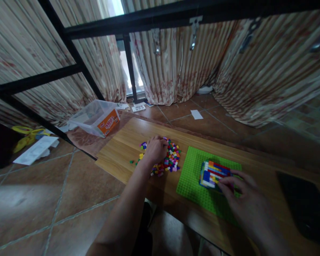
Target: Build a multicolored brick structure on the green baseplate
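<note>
Two hands at work over toy bricks on a wooden table.
From the head view, the left hand (156,151) reaches into the loose bricks (172,154); whether its fingers grip any, I can't tell. The right hand (237,188) has thumb and fingertips at the near right edge of the brick block (212,174), their exact grip unclear. That block sits on the green baseplate (196,192), on the table (120,142).

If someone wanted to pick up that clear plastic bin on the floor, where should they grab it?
Probably by the upper rim of the clear bin, coming from above: it appears upright and open-topped, so fingers could hook inside and thumb outside, above the orange label.
</note>
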{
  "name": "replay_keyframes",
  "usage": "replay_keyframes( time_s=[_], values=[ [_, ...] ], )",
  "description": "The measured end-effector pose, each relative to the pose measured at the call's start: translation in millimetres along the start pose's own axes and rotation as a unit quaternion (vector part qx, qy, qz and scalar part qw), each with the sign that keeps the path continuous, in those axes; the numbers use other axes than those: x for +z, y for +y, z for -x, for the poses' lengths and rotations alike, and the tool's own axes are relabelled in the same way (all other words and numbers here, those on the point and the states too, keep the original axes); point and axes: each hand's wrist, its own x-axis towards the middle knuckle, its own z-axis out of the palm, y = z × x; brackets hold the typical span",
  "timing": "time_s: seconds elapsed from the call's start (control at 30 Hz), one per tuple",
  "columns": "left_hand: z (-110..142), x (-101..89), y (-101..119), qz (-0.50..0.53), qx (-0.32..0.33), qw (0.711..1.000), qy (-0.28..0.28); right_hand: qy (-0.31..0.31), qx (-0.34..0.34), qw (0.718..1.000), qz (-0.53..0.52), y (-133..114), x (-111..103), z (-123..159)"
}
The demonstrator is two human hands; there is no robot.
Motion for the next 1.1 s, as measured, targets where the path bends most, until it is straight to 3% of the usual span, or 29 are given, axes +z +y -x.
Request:
replay_keyframes(
  time_s=[0.3,0.67,0.87,0.97,1.1],
  values=[
    [-0.1,0.4,-15.5,0.023,0.01,1.0,-0.017,0.002,-0.006,1.0,0.002,-1.0,0.4,0.1],
    [1.5,-1.9,-6.4,0.044,-0.001,0.999,0.003,-0.004,-0.011,1.0,0.002,-1.6,-1.0,0.7],
    [4.0,-18.1,3.1,0.088,0.004,0.996,0.032,0.025,0.015,0.999,-0.016,-11.2,-8.4,-1.5],
    [17.5,-19.6,21.9,0.253,0.04,0.967,-0.005,0.077,0.033,0.994,-0.075,-23.6,-14.1,-1.3],
    [45.1,-7.6,60.3,0.457,0.032,0.885,-0.085,0.093,0.049,0.973,-0.204,-41.3,-14.9,1.8]
  ],
)
